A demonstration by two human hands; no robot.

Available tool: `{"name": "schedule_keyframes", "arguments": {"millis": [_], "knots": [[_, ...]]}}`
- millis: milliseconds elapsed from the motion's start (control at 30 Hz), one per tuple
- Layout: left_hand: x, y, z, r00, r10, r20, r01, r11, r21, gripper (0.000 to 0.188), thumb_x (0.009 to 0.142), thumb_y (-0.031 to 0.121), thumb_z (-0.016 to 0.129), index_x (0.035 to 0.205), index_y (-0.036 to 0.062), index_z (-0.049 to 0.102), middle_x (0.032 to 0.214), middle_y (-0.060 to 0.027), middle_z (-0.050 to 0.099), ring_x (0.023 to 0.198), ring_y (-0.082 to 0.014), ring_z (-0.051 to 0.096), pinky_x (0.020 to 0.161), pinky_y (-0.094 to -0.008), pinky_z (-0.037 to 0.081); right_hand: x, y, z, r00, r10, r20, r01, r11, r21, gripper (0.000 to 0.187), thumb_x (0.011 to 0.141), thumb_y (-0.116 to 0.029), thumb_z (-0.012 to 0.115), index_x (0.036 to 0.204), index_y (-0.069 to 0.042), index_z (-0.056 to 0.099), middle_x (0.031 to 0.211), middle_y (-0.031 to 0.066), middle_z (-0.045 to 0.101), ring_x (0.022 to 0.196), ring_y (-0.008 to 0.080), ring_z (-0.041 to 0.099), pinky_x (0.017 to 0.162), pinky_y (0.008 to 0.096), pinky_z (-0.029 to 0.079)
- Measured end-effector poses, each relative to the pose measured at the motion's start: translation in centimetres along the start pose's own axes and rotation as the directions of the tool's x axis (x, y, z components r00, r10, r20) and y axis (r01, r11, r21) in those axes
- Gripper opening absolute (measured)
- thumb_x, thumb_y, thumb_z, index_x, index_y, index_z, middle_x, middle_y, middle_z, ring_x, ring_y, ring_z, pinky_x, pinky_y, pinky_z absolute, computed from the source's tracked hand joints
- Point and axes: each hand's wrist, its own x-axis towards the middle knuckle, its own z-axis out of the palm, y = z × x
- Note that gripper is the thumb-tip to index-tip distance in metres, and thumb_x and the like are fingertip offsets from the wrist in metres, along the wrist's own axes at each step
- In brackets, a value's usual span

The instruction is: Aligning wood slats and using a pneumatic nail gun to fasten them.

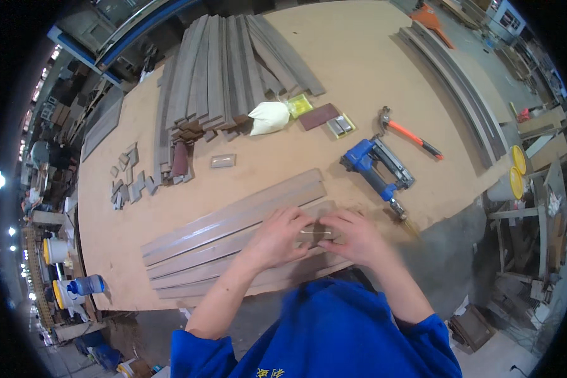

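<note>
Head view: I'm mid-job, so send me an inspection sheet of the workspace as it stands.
Surface: tan tabletop, with bare areas between the items.
Job's things: several long grey-brown strips lie side by side, slanting, nearest the person; a small brownish piece is between the hands, details unclear.
Clutter: board stack, loose offcuts, pale bag, orange-handled hammer, blue nail gun.
Hands: left and right, fingers at the small piece; grip firmness can't be told.
Cables: metal fitting at the nail gun's near end; any hose beyond is too blurred to trace.
Surroundings: yellow-lidded bucket at right, blue bottle at left.
</note>
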Motion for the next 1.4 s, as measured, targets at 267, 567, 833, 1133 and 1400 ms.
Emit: {"name": "schedule_keyframes", "arguments": {"millis": [267, 567, 833, 1133, 1400], "knots": [[-1.0, 1.9, 0.8, 0.968, -0.132, -0.212, 0.09, 0.976, -0.199, 0.048, 0.086, 0.018, 0.078, 0.13, 0.0033, 0.065, 0.122, -0.013, 0.066, 0.118, -0.0281, 0.062, 0.102, -0.0395, 0.049, -2.5, 0.5, 0.7, 0.994, -0.037, -0.1, 0.023, 0.99, -0.14, 0.052, 0.073, -0.021, 0.085, 0.121, -0.015, 0.069, 0.114, 0.0028, 0.067, 0.104, 0.0245, 0.066, 0.093, 0.0429, 0.049], [-1.4, 0.3, 2.0, 0.824, -0.541, 0.166, 0.508, 0.578, -0.639, 0.027, 0.103, 0.022, 0.063, 0.112, 0.0, 0.075, 0.096, -0.0047, 0.076, 0.095, -0.0123, 0.07, 0.086, -0.0286, 0.055, -2.8, -0.9, 0.4, 0.972, -0.149, -0.181, 0.098, 0.959, -0.265, 0.049, 0.068, -0.023, 0.087, 0.115, -0.016, 0.072, 0.097, -0.001, 0.065, 0.092, 0.0184, 0.065, 0.088, 0.0407, 0.045], [-2.5, 0.8, 1.4, 0.86, -0.484, 0.162, 0.432, 0.519, -0.738, 0.028, 0.097, 0.007, 0.067, 0.124, -0.004, 0.07, 0.111, -0.0104, 0.075, 0.102, -0.0147, 0.069, 0.088, -0.0283, 0.056, -2.9, -1.1, 0.4, 0.962, -0.183, -0.202, 0.115, 0.944, -0.31, 0.049, 0.068, -0.026, 0.088, 0.113, -0.016, 0.072, 0.094, -0.0023, 0.065, 0.09, 0.0152, 0.065, 0.088, 0.039, 0.041], [-2.2, -0.4, 2.7, 0.873, -0.479, 0.093, 0.393, 0.577, -0.716, 0.036, 0.093, 0.006, 0.068, 0.129, 0.0006, 0.066, 0.119, -0.0113, 0.071, 0.104, -0.0214, 0.068, 0.092, -0.0334, 0.055, -2.1, 1.3, -0.9, 0.951, -0.049, -0.307, -0.027, 0.971, -0.237, 0.05, 0.07, -0.023, 0.087, 0.118, -0.013, 0.073, 0.101, 0.0035, 0.068, 0.093, 0.0213, 0.066, 0.085, 0.0393, 0.047], [2.1, -10.2, 4.1, 0.961, -0.246, -0.128, 0.258, 0.962, 0.086, 0.042, 0.088, 0.019, 0.076, 0.128, 0.0109, 0.068, 0.125, -0.0133, 0.064, 0.116, -0.0352, 0.06, 0.1, -0.0429, 0.051, -0.7, 4.8, -2.8, 0.915, 0.245, -0.322, -0.26, 0.966, -0.002, 0.047, 0.077, -0.016, 0.083, 0.12, -0.003, 0.069, 0.115, 0.0146, 0.068, 0.103, 0.0317, 0.068, 0.089, 0.0387, 0.056]]}}
